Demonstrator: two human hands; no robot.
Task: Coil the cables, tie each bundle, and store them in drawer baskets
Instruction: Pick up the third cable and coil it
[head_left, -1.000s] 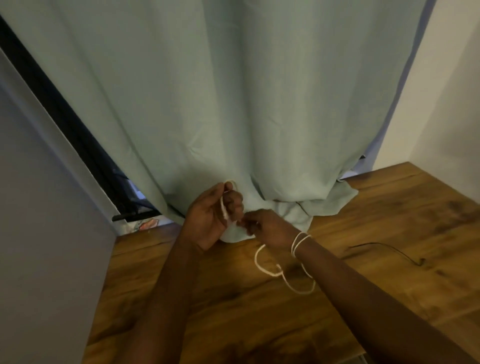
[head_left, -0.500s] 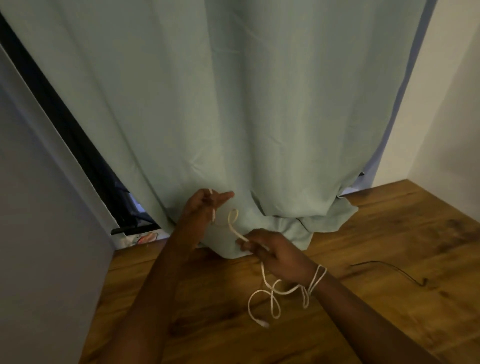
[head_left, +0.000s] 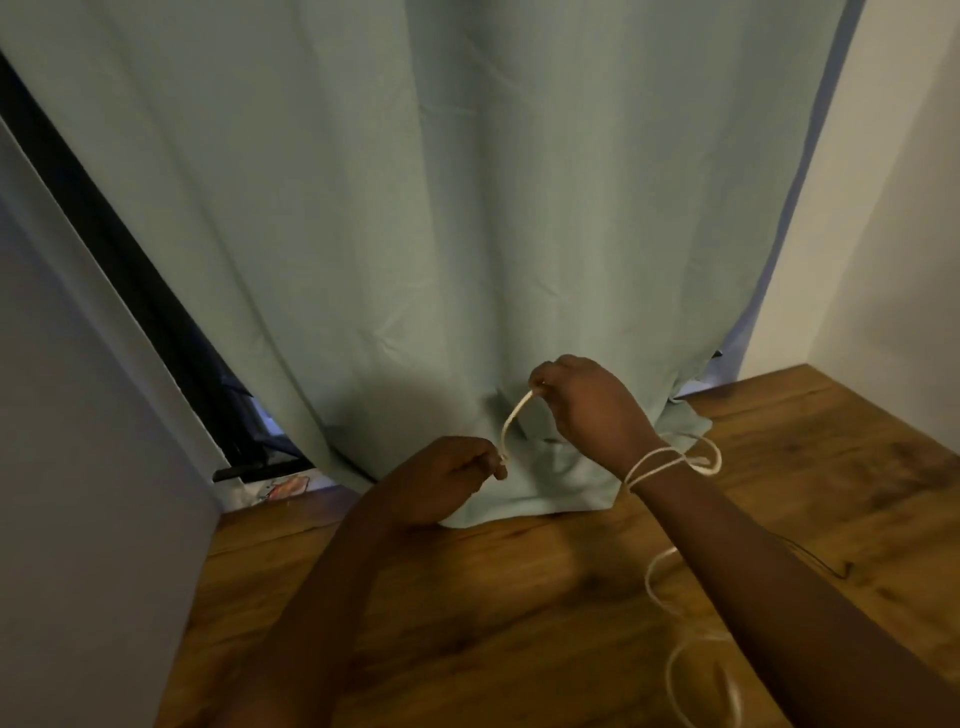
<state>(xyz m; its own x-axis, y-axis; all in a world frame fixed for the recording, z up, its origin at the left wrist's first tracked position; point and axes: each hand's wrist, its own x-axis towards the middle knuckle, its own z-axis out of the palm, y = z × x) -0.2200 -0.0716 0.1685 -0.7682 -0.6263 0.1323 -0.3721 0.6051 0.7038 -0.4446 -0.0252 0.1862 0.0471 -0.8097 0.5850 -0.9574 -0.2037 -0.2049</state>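
Meanwhile, a white cable (head_left: 514, 421) is held taut between both hands over the wooden table (head_left: 519, 597).
It is pinched by the left hand (head_left: 441, 475) and right hand (head_left: 587, 400); slack is apparently looped round the right wrist, keeping it gathered for coiling.

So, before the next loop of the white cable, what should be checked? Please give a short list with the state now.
1. Left hand pinches the cable: ok.
2. Right hand pinches the cable higher up: ok.
3. Span between the hands free of knots: ok, it hangs in one slack curve.
4. Loops kept together: not ok, some wrap the right wrist, others trail loose over the table.
5. Free end located: cannot tell, the cable runs out of the picture at the bottom.
6. Tie and basket ready: cannot tell, neither is in view.
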